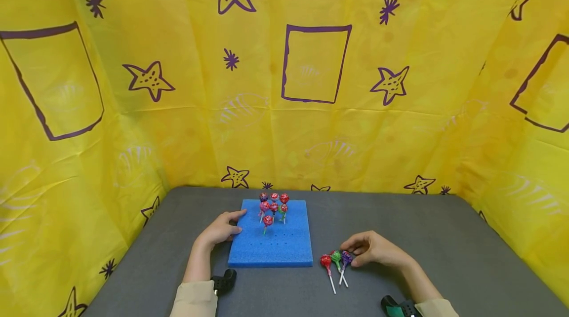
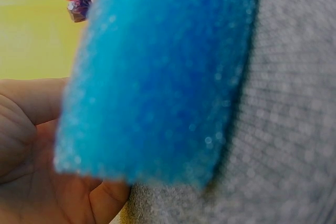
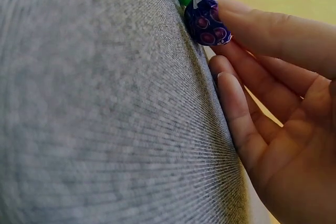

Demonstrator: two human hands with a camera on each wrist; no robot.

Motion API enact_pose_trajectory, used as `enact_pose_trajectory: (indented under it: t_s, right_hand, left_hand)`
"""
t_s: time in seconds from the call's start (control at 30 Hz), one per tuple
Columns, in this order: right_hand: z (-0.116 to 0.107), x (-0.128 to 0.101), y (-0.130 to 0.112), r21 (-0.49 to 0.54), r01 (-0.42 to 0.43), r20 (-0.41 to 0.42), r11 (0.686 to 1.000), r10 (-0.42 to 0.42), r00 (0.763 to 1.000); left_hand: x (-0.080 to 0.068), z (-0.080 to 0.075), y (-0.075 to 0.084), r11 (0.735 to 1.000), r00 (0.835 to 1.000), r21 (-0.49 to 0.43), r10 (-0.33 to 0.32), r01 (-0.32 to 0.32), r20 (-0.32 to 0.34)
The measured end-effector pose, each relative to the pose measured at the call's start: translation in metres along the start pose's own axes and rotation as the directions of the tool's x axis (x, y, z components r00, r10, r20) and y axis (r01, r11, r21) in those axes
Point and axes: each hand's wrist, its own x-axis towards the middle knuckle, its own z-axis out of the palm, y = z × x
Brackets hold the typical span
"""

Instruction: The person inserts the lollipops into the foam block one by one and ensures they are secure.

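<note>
A blue foam block (image 1: 271, 243) with rows of small holes lies on the grey table (image 1: 444, 248). Several wrapped lollipops (image 1: 273, 207) stand upright in its far rows. My left hand (image 1: 233, 222) rests against the block's left edge with its fingers relaxed; the left wrist view shows the palm (image 2: 31, 145) beside the foam (image 2: 157, 77). To the right of the block lie a red lollipop (image 1: 326, 260), a green lollipop (image 1: 336, 256) and a purple lollipop (image 1: 346, 257). My right hand (image 1: 351, 255) pinches the purple lollipop (image 3: 207, 24) by its head, on the table.
Yellow cloth walls (image 1: 311, 109) with purple stars and squares close in the table at the back and both sides. Black wrist-worn devices (image 1: 224, 281) (image 1: 397, 307) sit near the front edge. Grey table surface stretches right of my right hand.
</note>
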Motion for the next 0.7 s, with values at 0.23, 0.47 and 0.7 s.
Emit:
enact_pose_trajectory:
  t_s: [0.23,0.47,0.7]
  right_hand:
    - [0.0014,0.0011,0.0,-0.031,0.01,0.008,0.999,-0.01,1.0]
    - [0.0034,0.0026,-0.0001,-0.054,-0.004,0.011,0.999,0.004,1.0]
    - [0.0034,0.0029,0.0025,-0.063,0.01,0.016,0.998,-0.009,1.0]
  left_hand:
    - [-0.0004,0.0001,0.0002,1.0,1.0,0.006,-0.008,0.008,-0.004]
    - [-0.0005,-0.0001,0.0003,1.0,1.0,0.008,-0.009,0.009,-0.005]
    - [-0.0007,0.0004,-0.0001,1.0,1.0,0.002,-0.001,0.001,-0.007]
